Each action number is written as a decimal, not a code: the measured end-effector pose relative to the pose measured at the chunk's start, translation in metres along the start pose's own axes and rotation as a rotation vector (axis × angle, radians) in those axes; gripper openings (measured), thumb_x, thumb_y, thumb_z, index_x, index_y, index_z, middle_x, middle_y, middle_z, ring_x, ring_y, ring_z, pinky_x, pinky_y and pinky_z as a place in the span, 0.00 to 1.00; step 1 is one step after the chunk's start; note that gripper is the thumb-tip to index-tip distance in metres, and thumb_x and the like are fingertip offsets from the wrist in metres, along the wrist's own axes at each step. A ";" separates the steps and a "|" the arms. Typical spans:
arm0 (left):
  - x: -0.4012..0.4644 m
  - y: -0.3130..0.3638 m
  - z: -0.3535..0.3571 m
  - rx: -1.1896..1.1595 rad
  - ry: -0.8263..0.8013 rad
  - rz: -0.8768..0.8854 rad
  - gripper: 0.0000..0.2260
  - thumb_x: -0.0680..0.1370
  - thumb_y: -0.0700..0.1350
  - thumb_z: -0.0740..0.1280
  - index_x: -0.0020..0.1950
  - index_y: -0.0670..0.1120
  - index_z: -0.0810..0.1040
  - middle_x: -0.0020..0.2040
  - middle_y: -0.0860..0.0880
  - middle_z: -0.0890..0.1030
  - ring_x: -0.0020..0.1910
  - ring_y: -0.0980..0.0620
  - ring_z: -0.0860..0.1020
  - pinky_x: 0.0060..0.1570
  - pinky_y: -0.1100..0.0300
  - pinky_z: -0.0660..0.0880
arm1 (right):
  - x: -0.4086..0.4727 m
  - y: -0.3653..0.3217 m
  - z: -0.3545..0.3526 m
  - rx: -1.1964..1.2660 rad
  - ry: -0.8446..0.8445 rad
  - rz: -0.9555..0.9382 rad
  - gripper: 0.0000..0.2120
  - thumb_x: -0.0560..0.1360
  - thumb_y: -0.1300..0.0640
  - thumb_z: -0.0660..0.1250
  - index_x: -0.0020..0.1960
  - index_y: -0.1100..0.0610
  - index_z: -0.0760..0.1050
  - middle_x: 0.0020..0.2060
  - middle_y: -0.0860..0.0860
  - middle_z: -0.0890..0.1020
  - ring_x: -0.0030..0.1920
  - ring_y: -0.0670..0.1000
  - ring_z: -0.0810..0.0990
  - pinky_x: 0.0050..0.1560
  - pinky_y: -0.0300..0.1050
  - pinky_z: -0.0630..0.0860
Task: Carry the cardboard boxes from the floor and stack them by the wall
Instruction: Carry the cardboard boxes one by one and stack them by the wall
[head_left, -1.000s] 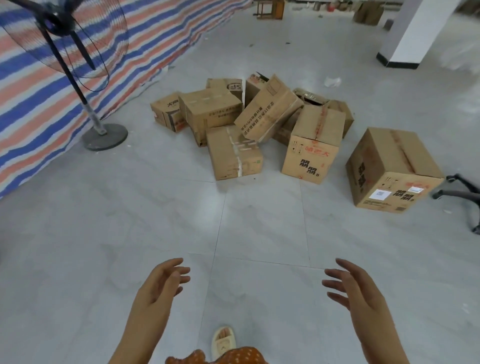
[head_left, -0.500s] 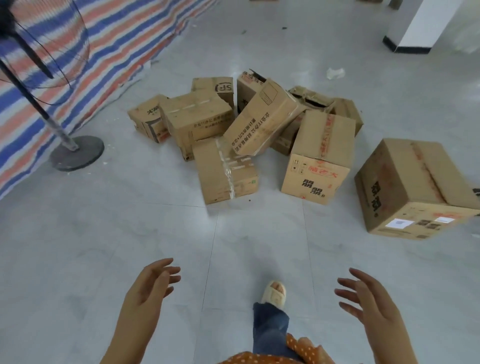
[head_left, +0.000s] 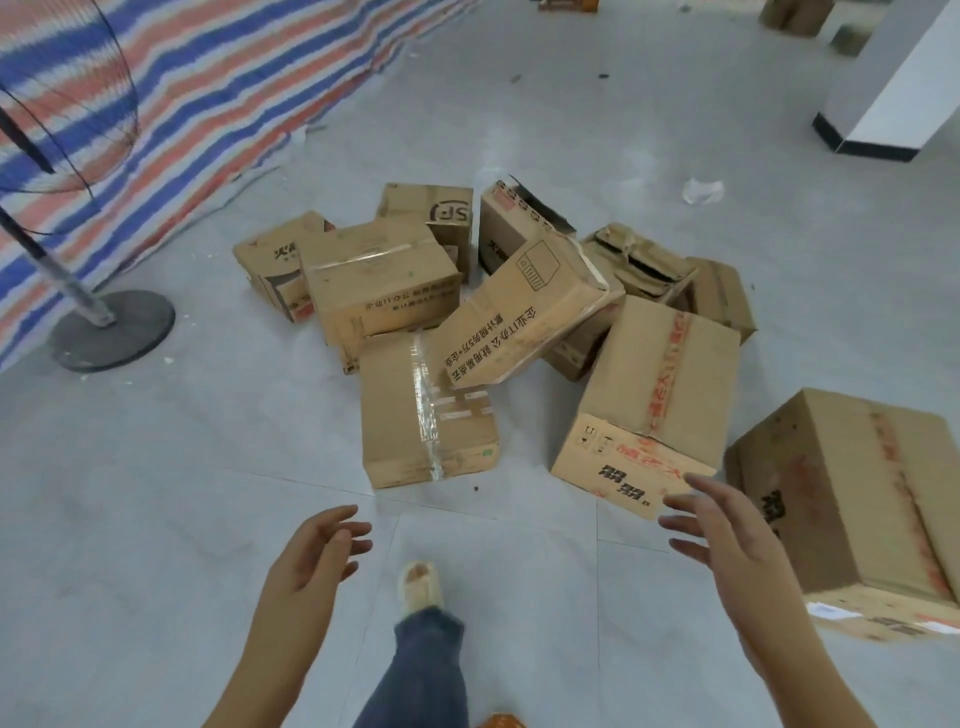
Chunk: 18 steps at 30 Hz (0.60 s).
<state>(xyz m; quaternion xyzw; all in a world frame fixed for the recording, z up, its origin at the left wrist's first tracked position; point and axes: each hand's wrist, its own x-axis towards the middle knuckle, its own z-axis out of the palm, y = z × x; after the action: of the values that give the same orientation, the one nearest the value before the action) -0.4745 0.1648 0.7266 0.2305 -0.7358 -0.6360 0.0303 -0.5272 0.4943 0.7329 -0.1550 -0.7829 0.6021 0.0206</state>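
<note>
While both hands, the left hand (head_left: 311, 558) and right hand (head_left: 727, 540), reach out open and hold nothing, the cardboard boxes (head_left: 519, 322) lie heaped on the floor (head_left: 156, 493) just ahead.

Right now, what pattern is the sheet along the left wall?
The sheet has blue, orange-red and white stripes; head view.

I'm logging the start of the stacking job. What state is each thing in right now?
Left hand: open, holding nothing.
Right hand: open, holding nothing.
Taped box: flat on the floor, sealed with clear tape.
Tilted box: leaning on the taped box.
Red-taped box: closed, on the floor.
Big box: closed, on the floor, apart from the pile.
Torn box: open, flaps crumpled.
Fan: standing upright.
</note>
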 end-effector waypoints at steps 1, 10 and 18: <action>0.019 0.000 0.005 0.006 0.003 -0.014 0.10 0.81 0.39 0.58 0.55 0.47 0.77 0.51 0.46 0.82 0.51 0.47 0.81 0.56 0.48 0.76 | 0.018 0.000 0.006 -0.008 -0.009 0.005 0.09 0.81 0.56 0.58 0.57 0.48 0.74 0.45 0.47 0.84 0.44 0.45 0.83 0.42 0.40 0.81; 0.263 0.036 0.057 -0.015 -0.026 -0.053 0.08 0.81 0.39 0.60 0.53 0.47 0.78 0.49 0.46 0.82 0.50 0.48 0.81 0.50 0.56 0.75 | 0.233 -0.045 0.089 -0.024 0.034 0.016 0.10 0.81 0.57 0.56 0.59 0.53 0.74 0.47 0.49 0.82 0.44 0.46 0.82 0.40 0.33 0.79; 0.473 0.092 0.105 0.069 -0.147 -0.111 0.08 0.81 0.41 0.59 0.54 0.49 0.77 0.50 0.48 0.81 0.51 0.50 0.80 0.54 0.55 0.75 | 0.413 -0.116 0.161 -0.163 -0.065 0.002 0.11 0.82 0.55 0.55 0.53 0.43 0.73 0.47 0.45 0.81 0.42 0.38 0.81 0.46 0.39 0.75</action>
<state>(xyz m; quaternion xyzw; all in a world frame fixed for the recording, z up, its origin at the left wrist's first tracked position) -0.9596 0.0905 0.6769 0.2248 -0.7435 -0.6262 -0.0670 -0.9801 0.4276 0.7351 -0.1373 -0.8294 0.5412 -0.0181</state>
